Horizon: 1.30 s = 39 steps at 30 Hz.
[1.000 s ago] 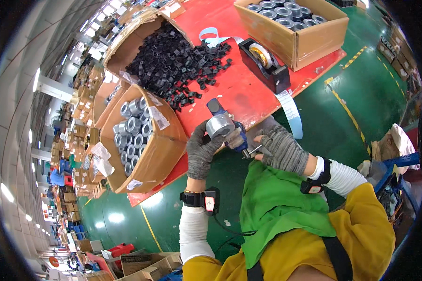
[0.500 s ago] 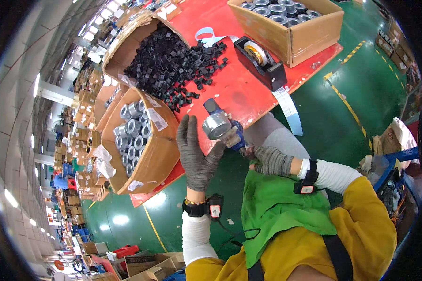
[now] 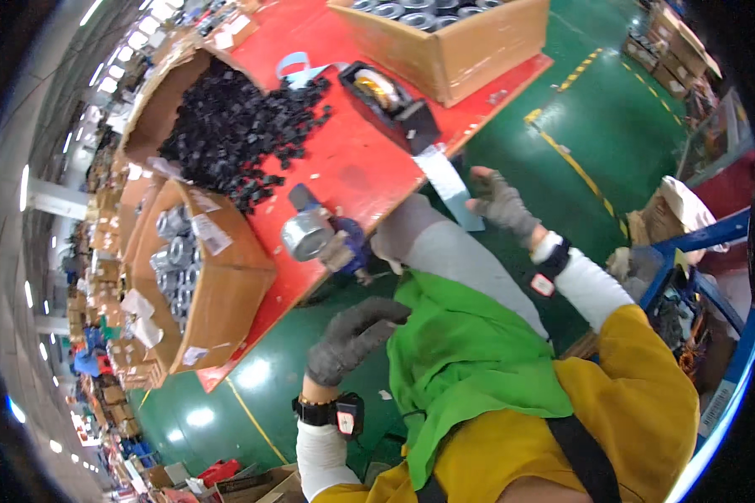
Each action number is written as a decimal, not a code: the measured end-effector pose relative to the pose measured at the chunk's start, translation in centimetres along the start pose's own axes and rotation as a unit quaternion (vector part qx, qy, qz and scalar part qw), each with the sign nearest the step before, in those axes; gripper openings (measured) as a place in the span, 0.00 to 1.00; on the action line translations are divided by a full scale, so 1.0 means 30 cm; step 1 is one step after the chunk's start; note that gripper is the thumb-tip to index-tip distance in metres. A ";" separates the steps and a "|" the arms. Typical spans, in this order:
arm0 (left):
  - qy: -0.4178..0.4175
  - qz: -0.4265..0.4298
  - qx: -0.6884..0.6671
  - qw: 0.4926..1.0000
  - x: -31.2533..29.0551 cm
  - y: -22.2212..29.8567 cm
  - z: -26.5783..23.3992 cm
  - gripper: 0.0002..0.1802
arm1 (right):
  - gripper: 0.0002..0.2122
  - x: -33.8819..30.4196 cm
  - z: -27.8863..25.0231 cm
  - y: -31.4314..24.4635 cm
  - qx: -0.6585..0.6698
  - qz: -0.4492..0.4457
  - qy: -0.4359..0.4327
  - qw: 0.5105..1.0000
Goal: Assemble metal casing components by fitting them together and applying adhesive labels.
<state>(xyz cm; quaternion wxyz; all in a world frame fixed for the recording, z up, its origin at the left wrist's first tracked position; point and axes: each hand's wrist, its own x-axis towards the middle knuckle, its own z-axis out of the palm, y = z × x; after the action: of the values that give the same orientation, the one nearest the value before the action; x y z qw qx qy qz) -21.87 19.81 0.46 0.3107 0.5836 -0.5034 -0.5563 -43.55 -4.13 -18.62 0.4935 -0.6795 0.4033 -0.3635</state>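
The gloved left hand (image 3: pixel 348 339) is hovering beside the green apron (image 3: pixel 470 344), fingers bending loosely; its palm is facing out of sight, so whether it is gripping anything small cannot be told. The gloved right hand (image 3: pixel 503 205) is spreading its fingers over the floor (image 3: pixel 554 243), just beside a pale label strip (image 3: pixel 453 189), and is showing nothing in its grasp. Ahead of the left hand and slightly to its left, a silvery metal cylinder (image 3: pixel 306 235) is sitting at a blue vise (image 3: pixel 348 243), touching neither hand. Its shine is suggesting stiff, fairly heavy, slippery metal, unlikely to break, so wrapping fingers around its curved side would probably be safest. The red table's edge (image 3: pixel 419 172) is running between the hands, past the vise; a carton (image 3: pixel 226 293) is crowding the left hand's far left. Farther ahead of the left hand, beyond the vise, fairly open tabletop is stretching, while open floor is lying right of the right hand.
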 end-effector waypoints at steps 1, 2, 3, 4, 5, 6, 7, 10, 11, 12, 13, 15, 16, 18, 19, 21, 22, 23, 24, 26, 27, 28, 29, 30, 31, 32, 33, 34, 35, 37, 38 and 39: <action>-0.014 0.006 -0.045 0.999 0.046 0.002 0.033 0.19 | 0.29 0.004 0.030 0.012 0.066 0.031 -0.031 0.997; -0.026 0.009 -0.048 0.998 0.118 -0.008 0.069 0.19 | 0.31 -0.006 0.039 0.029 0.129 0.066 -0.050 0.988; 0.001 0.011 -0.042 0.999 0.175 -0.024 0.102 0.19 | 0.28 -0.015 0.052 0.045 0.165 0.084 -0.060 0.981; 0.025 0.014 -0.036 0.999 0.236 -0.045 0.130 0.19 | 0.28 -0.026 0.044 0.039 0.164 0.087 -0.055 0.981; 0.022 0.012 -0.036 0.999 0.296 -0.080 0.155 0.19 | 0.25 -0.039 0.034 0.025 0.199 0.114 -0.062 0.971; 0.101 0.016 -0.065 0.993 0.359 -0.121 0.179 0.19 | 0.23 -0.054 0.020 0.009 0.234 0.141 -0.067 0.959; 0.183 0.022 -0.094 0.978 0.403 -0.134 0.198 0.18 | 0.18 -0.066 0.017 -0.021 0.241 0.123 -0.048 0.962; 0.237 0.138 -0.116 0.955 0.541 -0.127 0.223 0.19 | 0.15 -0.113 -0.014 -0.107 0.212 0.095 -0.046 0.972; 0.234 0.137 -0.116 0.956 0.581 -0.118 0.231 0.19 | 0.13 -0.125 -0.020 -0.108 0.198 0.087 -0.045 0.975; 0.229 0.093 -0.143 0.958 0.616 -0.107 0.238 0.18 | 0.13 -0.134 -0.031 -0.108 0.198 0.088 -0.042 0.975; 0.225 0.049 -0.170 0.958 0.639 -0.098 0.244 0.17 | 0.12 -0.140 -0.039 -0.109 0.183 0.089 -0.061 0.977; 0.258 0.057 -0.129 0.956 0.663 -0.082 0.258 0.16 | 0.11 -0.137 -0.052 -0.123 0.127 0.082 -0.071 0.986; 0.293 0.067 -0.088 0.950 0.670 -0.074 0.261 0.16 | 0.11 -0.127 -0.060 -0.130 0.129 0.084 -0.070 0.986; 0.306 0.059 -0.021 0.950 0.676 -0.070 0.261 0.14 | 0.11 -0.082 -0.082 -0.148 0.057 -0.026 -0.020 0.998; 0.319 0.080 -0.028 0.944 0.679 -0.077 0.265 0.14 | 0.12 -0.050 -0.097 -0.167 -0.027 -0.115 0.005 0.993; 0.333 0.099 -0.035 0.937 0.688 -0.096 0.263 0.14 | 0.11 0.006 -0.107 -0.207 -0.087 -0.183 0.008 0.979; 0.319 0.094 -0.098 0.938 0.698 -0.108 0.260 0.14 | 0.11 0.031 -0.107 -0.223 -0.146 -0.252 0.011 0.957; 0.303 0.089 -0.162 0.935 0.705 -0.119 0.258 0.14 | 0.10 0.051 -0.103 -0.236 -0.169 -0.255 -0.013 0.952; 0.305 0.089 -0.162 0.934 0.706 -0.116 0.255 0.14 | 0.10 0.063 -0.098 -0.254 -0.168 -0.256 -0.015 0.952; 0.278 0.086 -0.191 0.937 0.706 -0.110 0.249 0.14 | 0.10 0.080 -0.094 -0.283 -0.213 -0.254 -0.055 0.942; 0.279 0.085 -0.193 0.937 0.703 -0.099 0.250 0.14 | 0.10 0.086 -0.095 -0.285 -0.213 -0.253 -0.057 0.942; 0.291 0.082 -0.167 0.938 0.698 -0.086 0.253 0.14 | 0.09 0.092 -0.096 -0.285 -0.224 -0.273 -0.061 0.934; 0.303 0.078 -0.142 0.939 0.695 -0.075 0.255 0.14 | 0.09 0.097 -0.098 -0.285 -0.234 -0.293 -0.065 0.925; 0.303 0.077 -0.143 0.939 0.694 -0.070 0.254 0.14 | 0.09 0.102 -0.097 -0.286 -0.234 -0.292 -0.066 0.925; 0.302 0.064 -0.121 0.943 0.693 -0.067 0.252 0.14 | 0.09 0.107 -0.096 -0.287 -0.240 -0.278 -0.079 0.927; 0.301 0.050 -0.099 0.947 0.693 -0.066 0.251 0.14 | 0.09 0.110 -0.095 -0.286 -0.245 -0.263 -0.092 0.929; 0.301 0.050 -0.101 0.947 0.694 -0.065 0.250 0.14 | 0.09 0.110 -0.093 -0.287 -0.246 -0.262 -0.093 0.929; 0.300 0.058 -0.113 0.945 0.695 -0.064 0.248 0.14 | 0.08 0.110 -0.090 -0.288 -0.236 -0.270 -0.083 0.930; 0.300 0.066 -0.125 0.944 0.694 -0.063 0.244 0.14 | 0.08 0.110 -0.086 -0.290 -0.225 -0.277 -0.073 0.931; 0.289 0.064 -0.134 0.946 0.690 -0.058 0.238 0.14 | 0.08 0.107 -0.086 -0.299 -0.229 -0.276 -0.073 0.931; 0.278 0.062 -0.141 0.948 0.684 -0.053 0.230 0.14 | 0.08 0.105 -0.085 -0.308 -0.232 -0.275 -0.071 0.931; 0.291 0.064 -0.137 0.945 0.665 -0.037 0.216 0.14 | 0.08 0.102 -0.083 -0.318 -0.225 -0.284 -0.076 0.929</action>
<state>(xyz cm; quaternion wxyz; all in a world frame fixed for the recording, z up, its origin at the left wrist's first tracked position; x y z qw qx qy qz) -30.33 2.79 -8.49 0.5555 0.6383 -0.3461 -0.4053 -42.72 -6.07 -8.51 0.2333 -0.8843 0.2256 -0.3358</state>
